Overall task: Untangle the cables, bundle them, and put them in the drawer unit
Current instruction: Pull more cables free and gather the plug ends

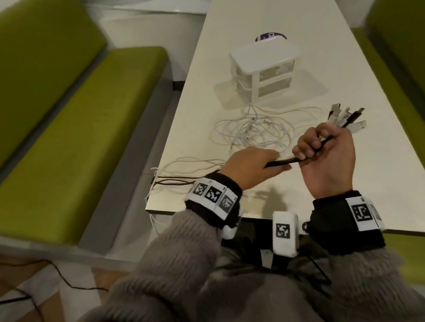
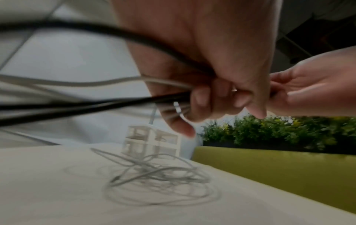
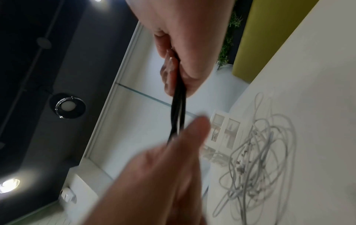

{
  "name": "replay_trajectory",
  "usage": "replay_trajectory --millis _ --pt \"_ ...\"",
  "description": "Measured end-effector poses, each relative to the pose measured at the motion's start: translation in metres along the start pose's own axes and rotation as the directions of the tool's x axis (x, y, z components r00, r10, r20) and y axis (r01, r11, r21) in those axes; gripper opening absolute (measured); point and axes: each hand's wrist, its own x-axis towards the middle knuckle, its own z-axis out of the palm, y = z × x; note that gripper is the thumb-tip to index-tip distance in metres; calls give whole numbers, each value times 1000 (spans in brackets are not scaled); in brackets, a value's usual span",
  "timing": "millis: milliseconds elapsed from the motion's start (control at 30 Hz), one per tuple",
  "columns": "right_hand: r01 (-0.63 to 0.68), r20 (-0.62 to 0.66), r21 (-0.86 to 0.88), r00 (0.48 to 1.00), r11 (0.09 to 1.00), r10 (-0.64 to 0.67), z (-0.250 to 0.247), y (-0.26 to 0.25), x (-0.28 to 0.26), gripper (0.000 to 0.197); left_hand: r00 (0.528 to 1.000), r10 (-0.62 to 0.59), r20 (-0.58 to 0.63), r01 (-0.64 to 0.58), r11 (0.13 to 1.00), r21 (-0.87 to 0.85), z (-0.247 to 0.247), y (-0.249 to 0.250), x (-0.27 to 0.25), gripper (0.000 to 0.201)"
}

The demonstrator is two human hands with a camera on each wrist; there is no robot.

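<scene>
My right hand grips a bunch of black and white cables just below their USB plug ends, which fan out up and right. My left hand is curled round the same bunch a short way left of it; the left wrist view shows its fingers closed on black and white cables. The strands trail left to the table's near-left corner. A loose white cable tangle lies on the table beyond my hands. The white two-drawer unit stands behind it, drawers closed.
The long white table runs away from me between two green benches. A round purple-topped item sits behind the drawer unit. Some white cable hangs over the table's near-left edge. A black cord lies on the floor.
</scene>
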Motion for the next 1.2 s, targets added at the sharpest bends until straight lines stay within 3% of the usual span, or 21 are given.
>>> replay_trajectory --millis 67,200,300,400,500,633,700,800,867,933,1033,1133,1200 --pt "39 -18 28 999 999 -39 -2 -9 3 17 995 -81 -65 87 990 108 -10 -25 -9 30" --pt "83 -47 22 996 996 -82 -2 -20 5 20 930 -341 -138 349 936 40 -24 -98 -47 33" --pt "85 -49 6 995 996 -85 2 -17 3 18 870 -469 -153 473 881 -11 -31 -136 -70 31" --pt "88 -44 -5 995 996 -88 9 -13 -2 21 834 -542 -102 535 840 -90 -35 -152 -77 39" --pt "95 -30 -9 995 995 -95 13 -13 -4 23 816 -578 -5 576 814 -70 -35 -154 -73 35" --pt "86 -16 -1 996 996 -86 13 -14 -7 23 788 -578 213 578 813 70 -47 -153 -73 31" --pt "73 -2 14 997 997 -73 16 -10 -10 28 789 -547 280 559 828 41 -54 -144 -75 63" --pt "19 11 4 1000 1000 -19 27 4 -16 31 930 -319 180 339 936 -94 -50 -90 -65 92" --pt "-32 14 -5 999 999 32 36 14 -21 33 986 -115 123 129 985 -116 -36 -45 -54 85" --pt "-54 22 -16 998 998 55 39 17 -25 34 995 -10 100 16 998 -64 -23 -19 -45 53" --pt "-60 11 -1 998 998 60 32 13 -24 33 996 10 93 -6 999 -42 -18 -19 -39 20" --pt "-41 -11 -3 999 999 41 26 10 -20 31 984 6 180 -2 1000 -21 -23 -33 -35 20" --pt "-20 -22 -9 1000 1000 20 24 8 -17 31 971 -74 229 82 996 -24 -26 -48 -35 23"
